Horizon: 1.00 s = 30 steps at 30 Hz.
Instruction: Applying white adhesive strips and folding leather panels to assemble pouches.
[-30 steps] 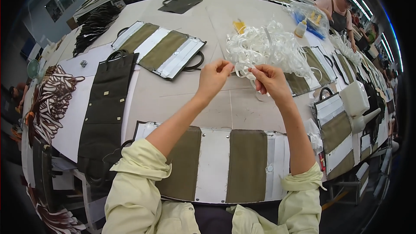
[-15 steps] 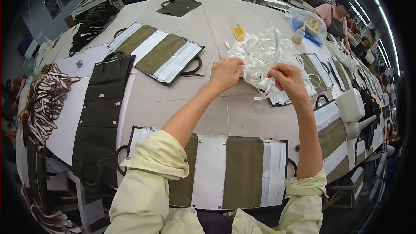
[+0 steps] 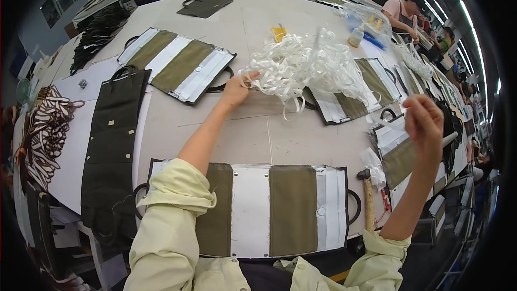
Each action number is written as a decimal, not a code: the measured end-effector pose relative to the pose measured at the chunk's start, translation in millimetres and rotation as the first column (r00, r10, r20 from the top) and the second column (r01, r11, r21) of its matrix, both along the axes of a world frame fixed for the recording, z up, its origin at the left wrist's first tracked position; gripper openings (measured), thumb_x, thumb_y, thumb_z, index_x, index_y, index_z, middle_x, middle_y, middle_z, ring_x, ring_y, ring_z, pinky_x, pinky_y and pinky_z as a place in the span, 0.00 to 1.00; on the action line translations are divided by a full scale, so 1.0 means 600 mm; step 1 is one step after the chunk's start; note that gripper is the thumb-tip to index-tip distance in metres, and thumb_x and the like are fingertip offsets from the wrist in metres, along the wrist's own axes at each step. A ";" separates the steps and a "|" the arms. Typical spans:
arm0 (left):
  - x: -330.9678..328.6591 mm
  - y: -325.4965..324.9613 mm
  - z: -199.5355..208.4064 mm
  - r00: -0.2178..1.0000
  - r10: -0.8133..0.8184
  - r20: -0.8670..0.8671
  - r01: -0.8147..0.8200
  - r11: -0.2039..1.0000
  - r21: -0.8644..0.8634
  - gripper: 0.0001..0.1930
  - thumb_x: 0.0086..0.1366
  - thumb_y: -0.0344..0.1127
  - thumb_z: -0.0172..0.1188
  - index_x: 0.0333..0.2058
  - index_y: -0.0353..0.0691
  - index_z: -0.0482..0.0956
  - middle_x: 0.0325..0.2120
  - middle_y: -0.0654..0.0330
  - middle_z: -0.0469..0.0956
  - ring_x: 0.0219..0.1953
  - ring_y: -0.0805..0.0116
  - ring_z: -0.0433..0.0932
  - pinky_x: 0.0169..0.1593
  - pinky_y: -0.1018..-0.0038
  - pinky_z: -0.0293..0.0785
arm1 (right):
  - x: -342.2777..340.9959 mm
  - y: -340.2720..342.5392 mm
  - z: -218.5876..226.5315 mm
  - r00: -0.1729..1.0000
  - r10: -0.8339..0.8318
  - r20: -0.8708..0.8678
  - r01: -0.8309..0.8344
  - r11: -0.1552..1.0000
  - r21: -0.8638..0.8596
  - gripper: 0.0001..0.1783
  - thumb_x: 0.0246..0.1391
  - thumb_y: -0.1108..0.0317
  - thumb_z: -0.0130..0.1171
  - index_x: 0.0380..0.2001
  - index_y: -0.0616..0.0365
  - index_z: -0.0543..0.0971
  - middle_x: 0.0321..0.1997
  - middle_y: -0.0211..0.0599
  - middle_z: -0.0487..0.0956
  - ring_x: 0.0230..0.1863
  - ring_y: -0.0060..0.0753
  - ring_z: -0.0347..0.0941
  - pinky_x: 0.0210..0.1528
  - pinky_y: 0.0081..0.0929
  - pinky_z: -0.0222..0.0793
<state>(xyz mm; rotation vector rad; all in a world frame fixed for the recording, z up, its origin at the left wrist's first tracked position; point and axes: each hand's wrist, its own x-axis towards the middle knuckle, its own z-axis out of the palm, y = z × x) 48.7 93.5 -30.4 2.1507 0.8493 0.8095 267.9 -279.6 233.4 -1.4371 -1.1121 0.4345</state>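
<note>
A tangled pile of white ribbon-like strips (image 3: 307,64) lies beyond the middle of the table. My left hand (image 3: 237,89) is at its left edge, with fingertips closed on some strips. My right hand (image 3: 425,120) is raised at the right, its fingers curled in a pinch. A blurred whitish streak shows beside it; what it holds I cannot make out. Close to me lies a flat, opened-out bag piece (image 3: 252,213) with olive and white panels and dark loop handles. Another such piece (image 3: 389,83) sits partly under the pile's right side.
A hammer (image 3: 368,199) and crumpled white paper (image 3: 373,166) lie right of the near piece. At left are a long dark bag panel (image 3: 116,134) and brown-and-white strips (image 3: 46,134). A small bottle (image 3: 356,36) stands behind the pile. A co-worker (image 3: 401,13) is at far right.
My right hand has moved from the pile to the right and toward me. My left hand has shifted left, and the pile's left edge spreads further that way. The view has shifted a little.
</note>
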 end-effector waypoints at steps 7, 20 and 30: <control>-0.108 -0.044 0.126 0.876 0.200 0.438 -0.050 0.943 -0.330 0.15 0.70 0.26 0.55 0.50 0.36 0.86 0.44 0.65 0.85 0.45 0.77 0.78 0.52 0.77 0.72 | -0.100 0.024 -0.043 0.990 0.140 -0.011 -0.137 0.948 -0.287 0.11 0.69 0.67 0.60 0.38 0.66 0.84 0.17 0.24 0.73 0.17 0.11 0.66 0.19 0.14 0.56; -0.269 -0.307 0.295 0.875 -0.468 0.123 0.468 0.751 -0.466 0.10 0.75 0.33 0.59 0.47 0.34 0.83 0.27 0.65 0.79 0.27 0.78 0.74 0.33 0.78 0.70 | -0.194 0.070 -0.077 0.868 0.496 -0.028 -0.457 0.774 -0.438 0.07 0.65 0.70 0.65 0.39 0.64 0.85 0.21 0.25 0.77 0.22 0.13 0.71 0.23 0.16 0.62; -0.475 -0.260 0.206 0.976 -0.216 -0.037 0.145 0.765 -0.627 0.07 0.69 0.34 0.67 0.36 0.36 0.85 0.24 0.69 0.79 0.26 0.85 0.72 0.28 0.85 0.63 | -0.094 -0.005 -0.221 0.877 0.364 -0.314 -0.479 0.708 -0.519 0.09 0.61 0.69 0.68 0.33 0.65 0.84 0.24 0.28 0.79 0.25 0.18 0.73 0.26 0.18 0.67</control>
